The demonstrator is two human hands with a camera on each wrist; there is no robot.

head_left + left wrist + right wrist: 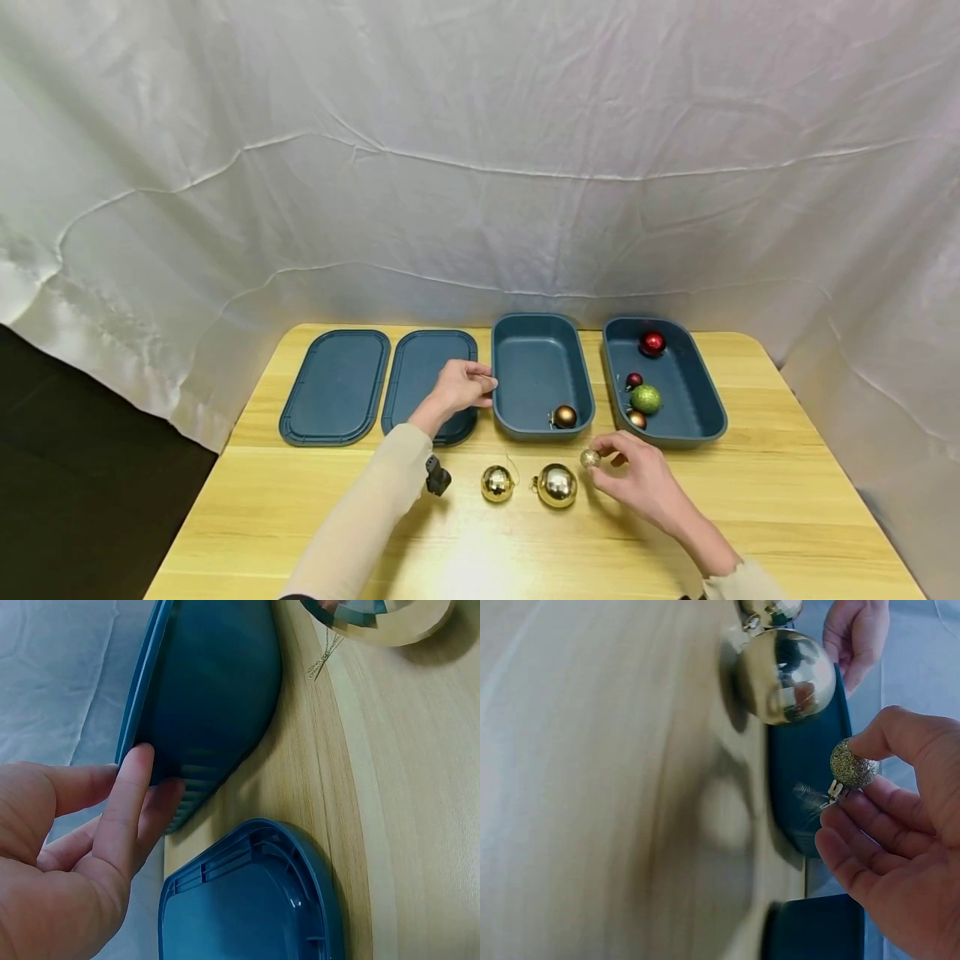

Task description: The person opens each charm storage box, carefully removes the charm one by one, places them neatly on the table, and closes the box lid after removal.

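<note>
My right hand [640, 482] pinches a small glittery gold bauble [854, 763] between thumb and fingertips, its metal cap and hanging loop pointing downward in the right wrist view. The bauble is held above the table, just in front of the blue bins. On the left, my left hand [459, 387] pinches the rim of the middle blue bin [206, 682] at its left side. One copper bauble [564, 417] lies inside that bin, near its front. Between my hands, a larger shiny gold bauble [557, 486] and a faceted gold bauble [497, 483] rest on the table.
Right of the middle bin stands another blue bin [693, 392], holding a red bauble [652, 342], a green glittery bauble [646, 399] and smaller ones. Two blue lids [335, 387] lie flat at the left. A pale curtain [480, 217] hangs behind the wooden table [315, 500].
</note>
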